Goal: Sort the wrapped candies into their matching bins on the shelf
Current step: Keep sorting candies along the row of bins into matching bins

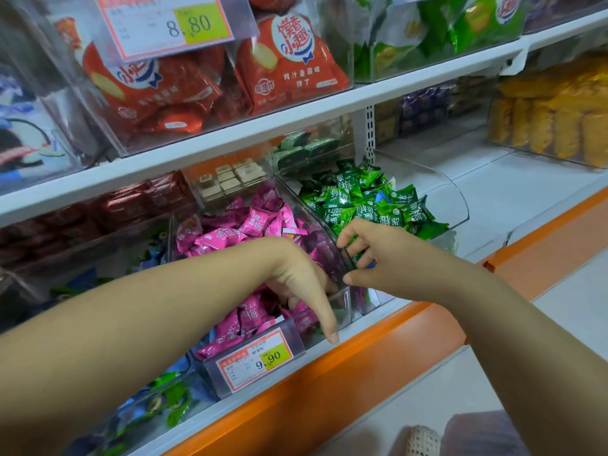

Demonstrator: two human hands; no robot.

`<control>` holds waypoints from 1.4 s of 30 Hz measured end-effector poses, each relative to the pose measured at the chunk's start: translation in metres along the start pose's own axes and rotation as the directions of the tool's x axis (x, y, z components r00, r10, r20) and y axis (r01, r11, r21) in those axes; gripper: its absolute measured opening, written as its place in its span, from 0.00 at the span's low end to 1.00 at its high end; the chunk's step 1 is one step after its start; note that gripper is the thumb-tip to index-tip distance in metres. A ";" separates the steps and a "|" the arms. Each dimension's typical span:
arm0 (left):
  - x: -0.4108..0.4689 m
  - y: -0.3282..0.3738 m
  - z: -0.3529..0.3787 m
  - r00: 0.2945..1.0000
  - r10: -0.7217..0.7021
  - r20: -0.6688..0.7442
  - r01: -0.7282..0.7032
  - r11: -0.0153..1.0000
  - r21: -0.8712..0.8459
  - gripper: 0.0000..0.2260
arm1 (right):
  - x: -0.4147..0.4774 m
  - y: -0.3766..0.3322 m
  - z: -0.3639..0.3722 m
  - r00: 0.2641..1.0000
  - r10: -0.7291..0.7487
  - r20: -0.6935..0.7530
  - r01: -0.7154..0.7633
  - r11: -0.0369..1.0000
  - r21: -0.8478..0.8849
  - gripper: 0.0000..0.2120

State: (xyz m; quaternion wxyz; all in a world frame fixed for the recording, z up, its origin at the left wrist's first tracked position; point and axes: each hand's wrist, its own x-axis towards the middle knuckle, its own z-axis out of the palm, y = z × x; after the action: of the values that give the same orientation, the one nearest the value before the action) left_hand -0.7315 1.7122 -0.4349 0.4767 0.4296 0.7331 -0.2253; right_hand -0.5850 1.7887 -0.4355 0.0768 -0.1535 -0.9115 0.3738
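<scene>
Reaching into the pink bin point(210, 373), the left hand point(296, 281) curls among jumbled pink candies point(227, 238); its grip cannot be told. Just right of that bin, the right hand point(371, 255) claws over green candies point(358, 199), grip likewise unclear. Bare shelf point(487, 192) lies farther right. The bin's tag point(255, 362) reads 9.90.

We see red snack bags point(296, 60) behind an 8.80 price tag point(164, 24), green snack bags point(460, 24) beside them, yellow biscuit packs point(552, 126) lower right.

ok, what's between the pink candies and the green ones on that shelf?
Head view: a clear plastic wall between the two bins separates the pink candies from the green candies.
</scene>
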 end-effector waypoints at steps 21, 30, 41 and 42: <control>-0.026 -0.047 0.007 0.875 0.363 -0.320 -0.409 0.909 -0.087 0.22 | -0.005 -0.006 -0.001 0.986 -0.156 -0.062 0.148 0.981 -0.123 0.08; -0.038 -0.055 0.026 0.742 0.398 -0.540 -0.566 0.803 -0.186 0.17 | 0.000 -0.016 0.032 0.976 -0.202 -0.087 0.169 0.941 -0.292 0.10; -0.050 -0.054 0.034 0.676 0.326 -0.660 -0.465 0.884 -0.040 0.15 | 0.011 -0.008 0.030 0.980 -0.166 -0.106 0.155 0.982 -0.105 0.10; -0.051 -0.054 0.035 0.650 0.318 -0.690 -0.455 0.891 -0.017 0.15 | 0.011 -0.008 0.027 0.978 -0.160 -0.136 0.152 0.986 -0.069 0.11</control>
State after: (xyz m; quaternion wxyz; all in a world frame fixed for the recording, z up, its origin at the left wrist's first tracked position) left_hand -0.7505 1.6367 -0.4089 0.2560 0.5807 0.7631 0.1223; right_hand -0.6037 1.7691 -0.4485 0.1655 -0.1095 -0.9235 0.3282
